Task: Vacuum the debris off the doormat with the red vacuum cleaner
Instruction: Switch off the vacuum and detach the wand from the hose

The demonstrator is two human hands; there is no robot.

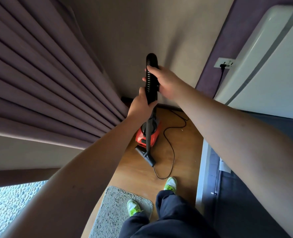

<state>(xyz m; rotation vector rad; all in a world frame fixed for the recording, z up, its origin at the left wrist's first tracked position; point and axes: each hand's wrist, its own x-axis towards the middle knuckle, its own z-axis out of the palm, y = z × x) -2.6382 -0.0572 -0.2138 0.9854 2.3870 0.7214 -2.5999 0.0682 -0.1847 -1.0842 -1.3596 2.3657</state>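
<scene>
The red vacuum cleaner [149, 135] stands on the wooden floor near the wall corner, its black floor nozzle [146, 156] resting in front of it. A black ribbed hose [150, 78] loops up from the wand. My left hand [140, 104] grips the wand's handle just below the hose. My right hand [162, 81] wraps the ribbed hose higher up. The grey shaggy doormat [113, 210] lies at the bottom, behind the nozzle, with my left shoe on its right edge. No debris shows on the mat at this size.
Purple curtains [44, 86] hang at the left, close to the vacuum. A black power cord [171, 146] snakes across the floor to a wall socket [224, 63]. A white appliance [269, 54] and dark bedding [245, 194] fill the right. My shoes [170, 183] stand on the floor and mat.
</scene>
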